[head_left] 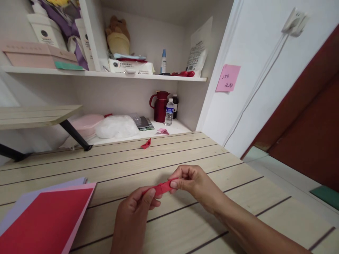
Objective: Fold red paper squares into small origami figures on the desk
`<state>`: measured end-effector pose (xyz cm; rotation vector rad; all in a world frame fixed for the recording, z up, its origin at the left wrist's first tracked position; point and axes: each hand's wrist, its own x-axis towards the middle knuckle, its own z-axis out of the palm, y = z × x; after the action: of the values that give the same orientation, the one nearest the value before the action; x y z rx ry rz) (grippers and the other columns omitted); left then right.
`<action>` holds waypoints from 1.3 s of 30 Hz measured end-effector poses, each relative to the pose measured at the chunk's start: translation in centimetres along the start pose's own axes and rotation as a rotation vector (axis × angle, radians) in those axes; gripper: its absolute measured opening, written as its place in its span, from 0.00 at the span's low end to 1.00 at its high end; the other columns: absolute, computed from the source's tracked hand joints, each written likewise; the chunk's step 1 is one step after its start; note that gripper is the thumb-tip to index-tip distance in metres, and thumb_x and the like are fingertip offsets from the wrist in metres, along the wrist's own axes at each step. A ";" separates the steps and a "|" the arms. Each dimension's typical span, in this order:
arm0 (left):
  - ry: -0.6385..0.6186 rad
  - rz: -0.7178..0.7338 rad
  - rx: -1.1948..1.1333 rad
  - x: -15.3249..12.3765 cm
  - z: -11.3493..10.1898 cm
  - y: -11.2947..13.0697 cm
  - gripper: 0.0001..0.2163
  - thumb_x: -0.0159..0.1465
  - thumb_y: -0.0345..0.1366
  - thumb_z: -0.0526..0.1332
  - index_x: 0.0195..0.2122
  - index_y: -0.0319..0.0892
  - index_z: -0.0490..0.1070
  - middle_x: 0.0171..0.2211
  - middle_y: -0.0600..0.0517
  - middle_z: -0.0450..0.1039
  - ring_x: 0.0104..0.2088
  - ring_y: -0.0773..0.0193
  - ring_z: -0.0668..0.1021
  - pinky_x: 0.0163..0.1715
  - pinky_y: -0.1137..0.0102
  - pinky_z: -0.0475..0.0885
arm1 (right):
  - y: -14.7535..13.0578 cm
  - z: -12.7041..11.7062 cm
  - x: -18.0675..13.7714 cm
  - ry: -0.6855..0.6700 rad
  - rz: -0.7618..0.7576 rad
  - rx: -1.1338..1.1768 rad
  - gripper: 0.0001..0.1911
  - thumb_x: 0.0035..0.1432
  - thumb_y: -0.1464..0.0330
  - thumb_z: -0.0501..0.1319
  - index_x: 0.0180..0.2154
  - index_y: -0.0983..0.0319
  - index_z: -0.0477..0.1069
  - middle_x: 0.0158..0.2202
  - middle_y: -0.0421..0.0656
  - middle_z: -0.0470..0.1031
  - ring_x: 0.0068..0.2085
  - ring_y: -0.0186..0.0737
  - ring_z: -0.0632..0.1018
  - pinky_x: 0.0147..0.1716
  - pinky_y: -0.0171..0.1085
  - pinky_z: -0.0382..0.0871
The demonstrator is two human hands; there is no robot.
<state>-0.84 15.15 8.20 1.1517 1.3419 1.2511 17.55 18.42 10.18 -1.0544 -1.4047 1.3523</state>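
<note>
Left grip [136, 204] and right grip [190, 178] are clenched on a folded red paper [163, 188], which is pinched at either end and held above the desk [172, 233]. Coloured sheets [50, 218], red uppermost, are stacked at the left. Near the desk's far edge a small red fold [146, 144] is placed, and beyond it a pink fold [163, 131]. On the shelf [182, 127] behind, a red jug [160, 107] and a bottle [169, 112] are stood side by side.
</note>
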 end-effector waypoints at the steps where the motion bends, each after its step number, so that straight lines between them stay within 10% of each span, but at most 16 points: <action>1: 0.001 0.008 0.003 0.0 0.0 0.0 0.16 0.54 0.52 0.66 0.31 0.44 0.80 0.23 0.52 0.80 0.28 0.60 0.80 0.34 0.68 0.75 | 0.1 0.0 0.0 0.004 -0.010 -0.005 0.14 0.50 0.60 0.72 0.28 0.64 0.76 0.25 0.40 0.79 0.29 0.36 0.78 0.34 0.37 0.72; 19: 0.053 0.017 -0.033 0.2 -0.1 -0.4 0.16 0.54 0.53 0.66 0.32 0.45 0.80 0.26 0.53 0.81 0.27 0.63 0.78 0.32 0.71 0.73 | 0.6 -0.2 0.1 -0.038 -0.225 -0.236 0.13 0.53 0.68 0.71 0.40 0.60 0.74 0.33 0.39 0.77 0.30 0.33 0.73 0.32 0.34 0.67; 39: 0.015 -0.073 -0.324 0.6 1.3 -2.0 0.19 0.48 0.52 0.71 0.30 0.41 0.77 0.23 0.51 0.79 0.25 0.65 0.76 0.31 0.71 0.71 | 0.7 -0.1 0.2 0.011 -0.192 -0.256 0.09 0.55 0.70 0.70 0.26 0.63 0.73 0.23 0.39 0.79 0.28 0.34 0.77 0.30 0.32 0.68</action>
<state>0.31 15.86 6.14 0.8606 1.1307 1.3665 17.54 18.70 9.49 -1.0570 -1.6574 1.0476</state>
